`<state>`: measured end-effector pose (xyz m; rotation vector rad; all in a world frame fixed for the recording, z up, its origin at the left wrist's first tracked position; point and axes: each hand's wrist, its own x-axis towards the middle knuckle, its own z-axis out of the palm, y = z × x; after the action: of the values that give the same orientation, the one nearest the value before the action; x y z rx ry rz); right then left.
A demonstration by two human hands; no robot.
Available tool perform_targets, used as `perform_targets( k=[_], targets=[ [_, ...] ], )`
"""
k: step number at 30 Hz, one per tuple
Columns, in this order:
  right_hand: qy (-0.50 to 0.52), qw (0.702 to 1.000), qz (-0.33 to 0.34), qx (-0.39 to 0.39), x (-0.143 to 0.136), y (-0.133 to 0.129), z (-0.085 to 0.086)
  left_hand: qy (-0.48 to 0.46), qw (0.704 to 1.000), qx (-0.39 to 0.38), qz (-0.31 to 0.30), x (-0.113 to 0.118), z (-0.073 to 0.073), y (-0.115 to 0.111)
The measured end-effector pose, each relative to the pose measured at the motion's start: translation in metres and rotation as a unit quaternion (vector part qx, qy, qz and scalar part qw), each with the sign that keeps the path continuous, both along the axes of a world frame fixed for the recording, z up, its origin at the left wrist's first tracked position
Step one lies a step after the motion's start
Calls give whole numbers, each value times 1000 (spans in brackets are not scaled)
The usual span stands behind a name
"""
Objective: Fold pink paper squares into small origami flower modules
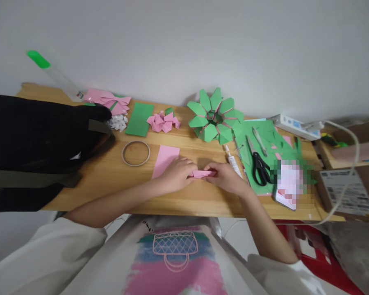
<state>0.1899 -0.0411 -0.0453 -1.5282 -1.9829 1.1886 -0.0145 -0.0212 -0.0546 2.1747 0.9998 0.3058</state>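
Observation:
A folded strip of pink paper (200, 174) spans the gap between my two hands, just above the wooden table. My left hand (180, 174) is closed on its left end, fingers bent over the top. At the other end my right hand (226, 176) pinches the strip between thumb and fingers. A flat pink sheet (167, 157) lies beside my left hand, partly under it. Close to my right hand rests a white glue tube (233, 164). Behind the hands stands a ring of green folded paper petals (217, 114) with pink edges inside.
On the wooden table (110, 180) lie a tape roll (135, 153), green paper (140, 119) and pink folded pieces (162, 121). To the right are black-handled scissors (260, 168), a cutter (260, 141), a phone (284, 200) and a power strip (298, 126). A black bag (43, 143) covers the left end.

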Motion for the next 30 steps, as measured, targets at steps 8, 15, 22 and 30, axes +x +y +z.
perform_targets(
  k=[8,15,22,30],
  targets=[
    [193,970,-147,4,-18,-29,23,-153,970,-175,69,4,31,-2],
    [224,951,-211,12,-28,-23,48,-206,952,-207,93,-1,66,3],
    [206,969,-139,6,-25,-7,68,-182,966,-165,84,-16,79,16],
    [185,972,-133,53,-25,1,78,-218,923,-300,100,-17,80,20]
  ],
)
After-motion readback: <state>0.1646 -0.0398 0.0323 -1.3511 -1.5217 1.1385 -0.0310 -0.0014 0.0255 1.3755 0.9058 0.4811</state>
